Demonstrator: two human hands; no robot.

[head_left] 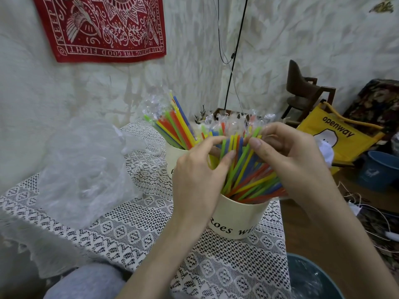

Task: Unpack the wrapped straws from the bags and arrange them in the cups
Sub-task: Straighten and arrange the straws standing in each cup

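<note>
A cream cup (236, 219) with black lettering stands near the table's right edge, full of wrapped straws (248, 171) in green, yellow, blue and red. My left hand (198, 169) and my right hand (287, 156) both curl their fingers round the upper part of this straw bundle, thumbs in front. Behind it to the left, a second cream cup (172, 156) holds another bunch of wrapped straws (172, 124) leaning left. Clear wrapper ends stick up above both bunches.
A crumpled clear plastic bag (86, 169) lies on the white lace tablecloth (133, 229) at the left. To the right, off the table, are a yellow bag (341, 134), a blue bucket (380, 169), cables and a teal bowl (311, 279).
</note>
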